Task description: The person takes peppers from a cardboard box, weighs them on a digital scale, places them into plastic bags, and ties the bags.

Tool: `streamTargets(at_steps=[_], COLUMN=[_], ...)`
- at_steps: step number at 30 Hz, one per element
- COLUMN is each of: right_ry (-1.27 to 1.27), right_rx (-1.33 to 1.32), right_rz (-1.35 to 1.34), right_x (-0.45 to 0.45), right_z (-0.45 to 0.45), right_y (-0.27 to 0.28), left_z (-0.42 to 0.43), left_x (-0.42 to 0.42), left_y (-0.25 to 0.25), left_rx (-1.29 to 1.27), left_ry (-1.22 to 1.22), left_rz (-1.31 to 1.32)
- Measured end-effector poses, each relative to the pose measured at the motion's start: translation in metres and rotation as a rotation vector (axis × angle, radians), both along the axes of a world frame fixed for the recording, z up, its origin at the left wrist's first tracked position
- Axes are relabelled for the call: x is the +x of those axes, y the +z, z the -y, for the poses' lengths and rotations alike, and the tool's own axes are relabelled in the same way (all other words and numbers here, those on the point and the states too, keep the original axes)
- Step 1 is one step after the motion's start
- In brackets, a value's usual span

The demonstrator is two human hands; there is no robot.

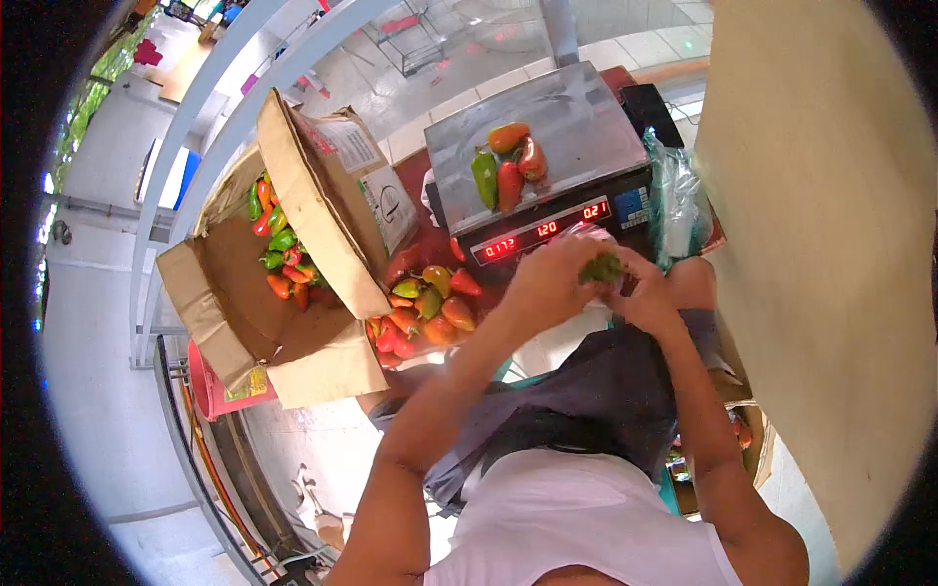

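Observation:
My left hand [553, 281] and my right hand [645, 295] meet in front of the scale's display. Both are closed around a small dark green bundle [600, 268]; its kind is too blurred to tell. Thin clear plastic shows just behind the fingers. Beyond my hands stands a digital scale [586, 122] with a flat metal pan and red lit numbers. Several peppers [509, 184] lie on the pan, one long and green, the others orange to red.
Left of the scale lies a pile of mixed peppers [430, 305]. An open cardboard box [220, 283] holds more. Plastic bags [676, 200] hang at the scale's right end, near a tan panel [821, 244]. Another box with peppers [762, 444] sits low at my right.

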State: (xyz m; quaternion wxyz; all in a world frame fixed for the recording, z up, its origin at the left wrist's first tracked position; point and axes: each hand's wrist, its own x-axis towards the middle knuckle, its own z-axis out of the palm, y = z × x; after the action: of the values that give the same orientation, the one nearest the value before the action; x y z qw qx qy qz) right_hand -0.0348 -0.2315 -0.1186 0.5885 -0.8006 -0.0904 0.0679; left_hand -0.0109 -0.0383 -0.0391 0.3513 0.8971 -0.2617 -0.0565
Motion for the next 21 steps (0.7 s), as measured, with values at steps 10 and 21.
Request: streamTargets(at_steps=[10, 21], right_ry=[0.072, 0.065], right_rx=[-0.039, -0.035], right_rz=[0.074, 0.089], right_x=[0.002, -0.001], right_z=[0.002, 0.005], right_y=[-0.009, -0.018], left_z=[-0.038, -0.044], left_x=[0.104, 0.111], left_y=[0.022, -0.021], left_rx=[0.19, 0.26], left_ry=[0.474, 0.52], left_rz=[0.361, 0.322])
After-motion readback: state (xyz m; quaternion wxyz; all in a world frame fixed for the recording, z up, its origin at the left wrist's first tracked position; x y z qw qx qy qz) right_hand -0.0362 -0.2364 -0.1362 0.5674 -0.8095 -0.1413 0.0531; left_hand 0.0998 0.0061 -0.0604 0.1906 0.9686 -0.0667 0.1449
